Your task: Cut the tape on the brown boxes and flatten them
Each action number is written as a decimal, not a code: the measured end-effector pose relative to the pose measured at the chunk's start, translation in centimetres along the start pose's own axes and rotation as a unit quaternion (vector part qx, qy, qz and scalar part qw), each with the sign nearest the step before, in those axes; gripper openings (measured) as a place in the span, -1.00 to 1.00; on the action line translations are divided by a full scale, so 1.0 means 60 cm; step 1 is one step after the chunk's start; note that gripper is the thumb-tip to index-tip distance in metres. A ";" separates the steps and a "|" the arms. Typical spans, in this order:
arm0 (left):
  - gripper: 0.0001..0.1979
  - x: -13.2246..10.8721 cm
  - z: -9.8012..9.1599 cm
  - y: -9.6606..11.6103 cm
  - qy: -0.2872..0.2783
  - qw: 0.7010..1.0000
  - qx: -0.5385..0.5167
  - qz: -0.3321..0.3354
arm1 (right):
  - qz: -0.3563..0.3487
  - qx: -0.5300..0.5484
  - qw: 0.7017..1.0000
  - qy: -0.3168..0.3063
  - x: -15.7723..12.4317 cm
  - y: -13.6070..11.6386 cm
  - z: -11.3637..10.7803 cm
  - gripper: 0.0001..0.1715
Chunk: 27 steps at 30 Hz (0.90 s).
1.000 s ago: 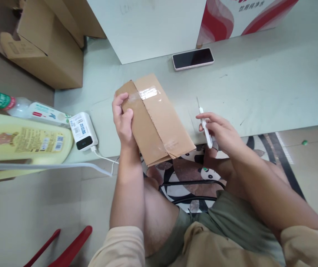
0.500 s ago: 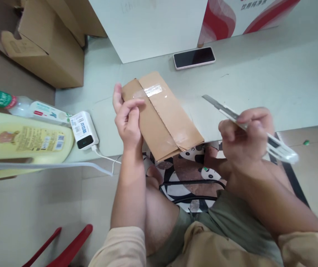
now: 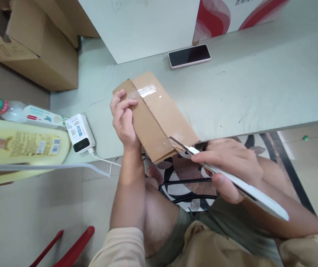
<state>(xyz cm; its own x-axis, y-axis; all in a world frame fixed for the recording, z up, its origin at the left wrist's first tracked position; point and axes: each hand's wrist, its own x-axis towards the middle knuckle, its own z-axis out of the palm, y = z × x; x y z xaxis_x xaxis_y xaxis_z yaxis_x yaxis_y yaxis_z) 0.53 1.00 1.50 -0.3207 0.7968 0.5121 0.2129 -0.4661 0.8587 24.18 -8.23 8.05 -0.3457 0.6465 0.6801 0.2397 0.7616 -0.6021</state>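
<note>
My left hand (image 3: 125, 120) grips the left side of a flattened brown cardboard box (image 3: 159, 115), tilted over the table's front edge. A seam runs along the box, with clear tape (image 3: 147, 91) across its far end and more tape near its lower end. My right hand (image 3: 228, 167) is closed around a white utility knife (image 3: 242, 183). The knife's dark blade is out, and its tip lies over the taped lower end of the seam. Whether the tip touches the cardboard I cannot tell.
On the pale table (image 3: 259, 85) lie a phone (image 3: 189, 56) and a white power bank (image 3: 80, 133) with a cable. A yellow jug (image 3: 22, 146), a plastic bottle (image 3: 16, 110) and an open carton (image 3: 45, 55) stand left. A white box (image 3: 148, 29) stands behind.
My right hand has moved left and turned, bringing the knife blade from the open space at right onto the box's lower end. My left hand keeps its hold on the box.
</note>
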 end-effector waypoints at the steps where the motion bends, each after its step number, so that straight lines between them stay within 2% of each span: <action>1: -0.66 0.000 -0.001 0.000 0.001 1.000 0.004 -0.003 | 0.004 -0.005 1.000 0.000 -0.001 -0.002 0.002 -0.69; 6: -0.70 0.000 0.000 0.002 0.006 1.000 0.003 0.003 | 0.010 -0.019 1.000 0.006 -0.007 -0.007 0.014 -0.71; 9: -0.72 -0.001 0.004 0.004 0.005 1.000 0.013 0.010 | -0.025 -0.065 0.997 -0.010 -0.008 -0.008 0.020 -0.64; 11: -0.71 -0.002 0.005 0.005 0.003 1.000 0.017 0.004 | -0.044 -0.076 0.996 0.023 -0.008 -0.009 0.026 -0.62; 15: -0.65 -0.002 0.004 0.004 0.000 0.999 0.035 -0.008 | -0.013 -0.062 0.997 0.046 -0.011 -0.008 0.042 -0.62; 19: -0.67 -0.001 0.003 0.004 0.001 0.999 0.046 -0.013 | 0.021 -0.059 0.996 0.071 -0.015 0.000 0.053 -0.65; 22: -0.71 0.000 0.002 0.005 -0.001 0.999 0.053 -0.013 | 0.033 -0.065 0.994 0.077 -0.014 0.000 0.051 -0.68; 27: -0.73 0.000 -0.002 0.005 -0.021 0.999 0.045 -0.012 | 0.026 -0.065 0.997 0.041 -0.006 -0.018 0.030 -0.64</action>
<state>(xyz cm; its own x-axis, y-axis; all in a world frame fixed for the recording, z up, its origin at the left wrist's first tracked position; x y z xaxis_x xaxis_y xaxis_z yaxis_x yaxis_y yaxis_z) 0.48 0.82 1.78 -0.2881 0.8235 0.4886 0.2883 -0.4120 0.8644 22.41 -9.39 7.70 -0.2559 0.6830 0.6841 0.3732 0.7226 -0.5818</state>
